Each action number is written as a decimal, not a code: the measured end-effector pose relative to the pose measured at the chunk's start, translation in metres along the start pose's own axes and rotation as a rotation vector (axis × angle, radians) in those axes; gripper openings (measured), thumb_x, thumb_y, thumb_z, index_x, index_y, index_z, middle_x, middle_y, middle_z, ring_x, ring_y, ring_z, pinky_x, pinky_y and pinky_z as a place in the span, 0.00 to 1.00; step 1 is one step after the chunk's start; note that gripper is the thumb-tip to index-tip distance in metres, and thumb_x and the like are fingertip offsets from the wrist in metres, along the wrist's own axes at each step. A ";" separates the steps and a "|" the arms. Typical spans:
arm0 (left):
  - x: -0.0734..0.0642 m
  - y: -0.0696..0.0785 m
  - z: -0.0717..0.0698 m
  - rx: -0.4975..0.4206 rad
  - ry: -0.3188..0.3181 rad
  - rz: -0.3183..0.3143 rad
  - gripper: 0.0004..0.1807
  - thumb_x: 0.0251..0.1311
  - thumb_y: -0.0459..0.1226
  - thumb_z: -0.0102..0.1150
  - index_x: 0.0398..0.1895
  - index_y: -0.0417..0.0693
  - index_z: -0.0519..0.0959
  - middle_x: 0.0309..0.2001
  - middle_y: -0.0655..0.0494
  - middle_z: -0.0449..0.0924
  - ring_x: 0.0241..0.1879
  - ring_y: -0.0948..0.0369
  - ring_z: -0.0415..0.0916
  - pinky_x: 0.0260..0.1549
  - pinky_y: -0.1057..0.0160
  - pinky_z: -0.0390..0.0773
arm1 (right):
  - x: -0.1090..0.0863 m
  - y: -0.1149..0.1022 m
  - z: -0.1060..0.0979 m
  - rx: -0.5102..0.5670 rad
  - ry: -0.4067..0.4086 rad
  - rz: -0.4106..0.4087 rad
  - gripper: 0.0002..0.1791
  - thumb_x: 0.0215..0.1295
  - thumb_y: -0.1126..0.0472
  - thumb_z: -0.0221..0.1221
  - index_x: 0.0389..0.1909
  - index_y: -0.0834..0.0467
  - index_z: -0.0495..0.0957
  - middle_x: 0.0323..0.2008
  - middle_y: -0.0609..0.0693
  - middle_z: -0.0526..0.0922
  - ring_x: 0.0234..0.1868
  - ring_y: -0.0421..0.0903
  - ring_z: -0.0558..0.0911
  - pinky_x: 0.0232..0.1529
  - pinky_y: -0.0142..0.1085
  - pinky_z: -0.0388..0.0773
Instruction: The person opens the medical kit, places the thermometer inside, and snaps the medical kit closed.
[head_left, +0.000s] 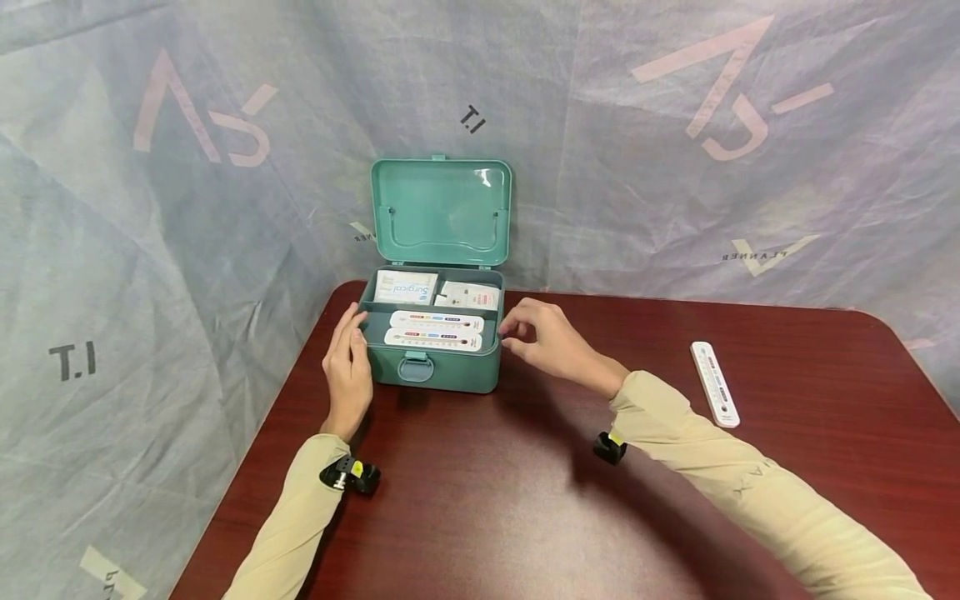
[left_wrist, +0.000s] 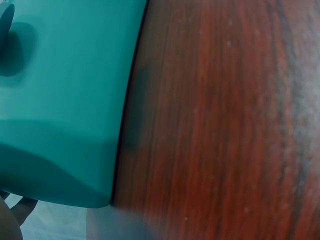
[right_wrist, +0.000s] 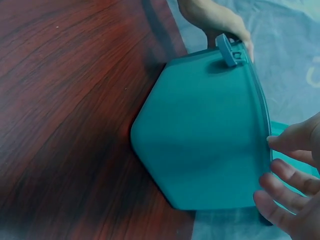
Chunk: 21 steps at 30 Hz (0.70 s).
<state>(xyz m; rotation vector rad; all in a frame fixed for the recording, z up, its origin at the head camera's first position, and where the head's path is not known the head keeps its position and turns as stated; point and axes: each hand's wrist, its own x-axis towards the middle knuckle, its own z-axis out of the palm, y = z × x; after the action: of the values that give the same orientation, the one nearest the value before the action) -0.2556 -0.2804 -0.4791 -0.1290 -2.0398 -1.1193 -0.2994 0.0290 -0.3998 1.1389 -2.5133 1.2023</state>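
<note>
A teal storage box stands on the table with its lid raised. My left hand rests along the box's left side, fingers fairly straight. At the right rim is my right hand, fingers loosely bent and holding nothing; in the right wrist view its thumb appears to touch the rim. Inside the front compartment lie two white thermometer strips, an upper one and a lower one. Behind them, a packet marked "Surgical" and a smaller white packet sit in separate compartments.
Another thermometer strip lies on the dark red wooden table, right of my right forearm. A grey printed cloth hangs behind and to the left. The box's front latch hangs down.
</note>
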 end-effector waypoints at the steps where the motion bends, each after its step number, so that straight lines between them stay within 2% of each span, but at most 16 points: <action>1: 0.000 0.000 0.000 -0.001 0.001 -0.002 0.18 0.72 0.34 0.40 0.57 0.38 0.76 0.65 0.54 0.67 0.63 0.58 0.65 0.58 0.64 0.65 | -0.001 0.002 0.000 -0.003 -0.003 0.002 0.05 0.51 0.70 0.65 0.30 0.60 0.82 0.29 0.50 0.78 0.31 0.49 0.76 0.35 0.43 0.73; 6: -0.001 0.000 0.000 0.002 -0.002 -0.012 0.18 0.73 0.35 0.40 0.57 0.39 0.76 0.65 0.57 0.67 0.63 0.59 0.65 0.58 0.64 0.65 | -0.007 0.007 -0.002 -0.004 -0.012 0.019 0.05 0.51 0.70 0.65 0.30 0.61 0.82 0.29 0.51 0.78 0.30 0.49 0.76 0.34 0.42 0.73; 14: -0.001 0.001 0.000 -0.006 -0.009 -0.009 0.18 0.73 0.35 0.39 0.57 0.38 0.75 0.65 0.55 0.66 0.64 0.59 0.63 0.60 0.62 0.63 | -0.018 0.015 -0.006 -0.007 -0.036 0.047 0.05 0.52 0.69 0.65 0.31 0.62 0.81 0.30 0.52 0.79 0.30 0.51 0.78 0.35 0.44 0.73; 21: 0.000 0.001 0.000 -0.005 0.002 -0.011 0.17 0.72 0.34 0.40 0.56 0.39 0.76 0.65 0.57 0.67 0.64 0.58 0.63 0.60 0.60 0.64 | -0.023 0.019 -0.007 0.002 -0.042 0.065 0.05 0.53 0.69 0.65 0.30 0.58 0.81 0.28 0.48 0.78 0.30 0.50 0.78 0.35 0.47 0.74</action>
<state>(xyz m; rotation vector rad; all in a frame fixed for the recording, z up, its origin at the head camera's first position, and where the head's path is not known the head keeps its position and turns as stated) -0.2553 -0.2798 -0.4786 -0.1194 -2.0377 -1.1310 -0.2977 0.0548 -0.4161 1.1025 -2.5994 1.2095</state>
